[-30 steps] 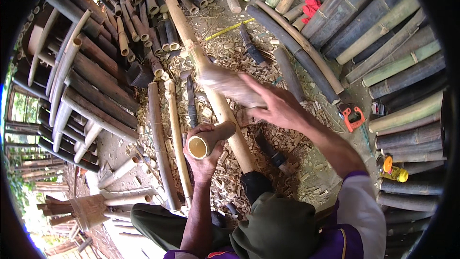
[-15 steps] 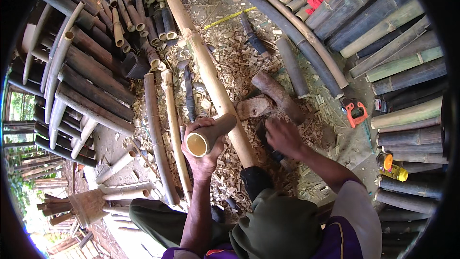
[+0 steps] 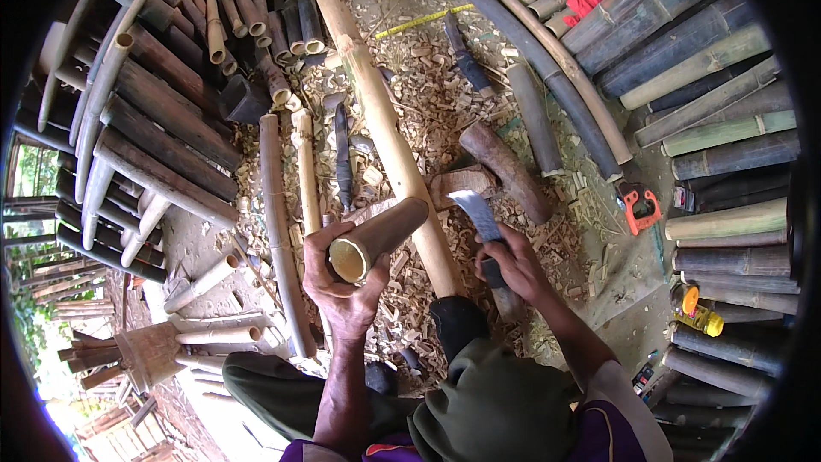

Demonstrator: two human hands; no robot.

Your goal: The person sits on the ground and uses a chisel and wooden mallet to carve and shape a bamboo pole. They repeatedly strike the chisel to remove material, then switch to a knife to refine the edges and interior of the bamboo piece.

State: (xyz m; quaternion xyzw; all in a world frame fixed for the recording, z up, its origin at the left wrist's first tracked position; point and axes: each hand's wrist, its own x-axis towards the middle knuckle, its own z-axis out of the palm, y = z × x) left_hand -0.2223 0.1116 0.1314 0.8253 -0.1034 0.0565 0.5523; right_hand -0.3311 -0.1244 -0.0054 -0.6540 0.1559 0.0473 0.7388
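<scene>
A short bamboo tube (image 3: pixel 389 235) is held in my left hand (image 3: pixel 342 299), fingers wrapped around it, its cut open end tilted toward me and its far end beside a long pale bamboo pole (image 3: pixel 380 120). My right hand (image 3: pixel 513 261) grips the dark handle of a machete (image 3: pixel 479 212). Its broad blade, curved at the tip, points up and away, to the right of the tube. Beyond the blade, a wood block (image 3: pixel 462 181) lies against a thick dark log (image 3: pixel 509 171) on the chips. The blade and the tube are apart.
Wood chips cover the ground. A dark-wrapped tool (image 3: pixel 343 158) lies left of the pole, another (image 3: pixel 466 60) farther off, by a yellow measuring tape (image 3: pixel 423 22). At right are an orange-handled saw (image 3: pixel 640 208), a yellow bottle (image 3: pixel 703 320) and stacked bamboo (image 3: pixel 727 227); more bamboo (image 3: pixel 167 175) stands left.
The machete blade has come into sight in my right hand, earlier blurred and lower. The tube has turned slightly and moved a little nearer to me with my left hand.
</scene>
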